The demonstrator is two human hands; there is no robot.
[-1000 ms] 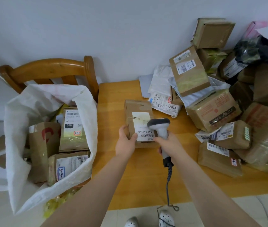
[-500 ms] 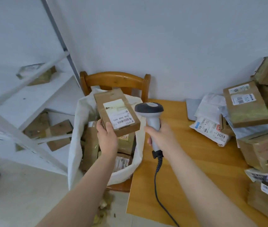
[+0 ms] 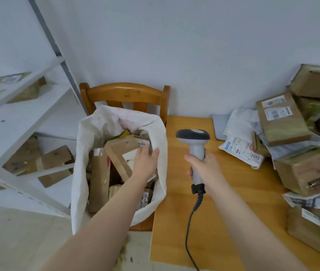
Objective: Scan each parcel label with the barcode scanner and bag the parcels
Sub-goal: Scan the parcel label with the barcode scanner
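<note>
Parcels (image 3: 307, 169) wait heaped on the right of the desk (image 3: 223, 212) as a person's left hand (image 3: 145, 163) hovers, fingers straight and holding nothing, over a flat cardboard parcel (image 3: 120, 147) lying tilted in the white woven sack (image 3: 81, 173) on a wooden chair (image 3: 126, 92). The right hand (image 3: 206, 169) has its fingers wrapped round the handle of the barcode scanner (image 3: 193, 136). The taped cartons (image 3: 284, 120) look stiff and light, best taken by opposite edges; the white poly mailer (image 3: 241, 151) looks limp and slippery.

You have one barcode scanner (image 3: 194, 141), one white bag (image 3: 80, 173), one wooden chair (image 3: 126, 92), one table (image 3: 252, 192); the heaped parcels (image 3: 284, 118) defy an exact count.
</note>
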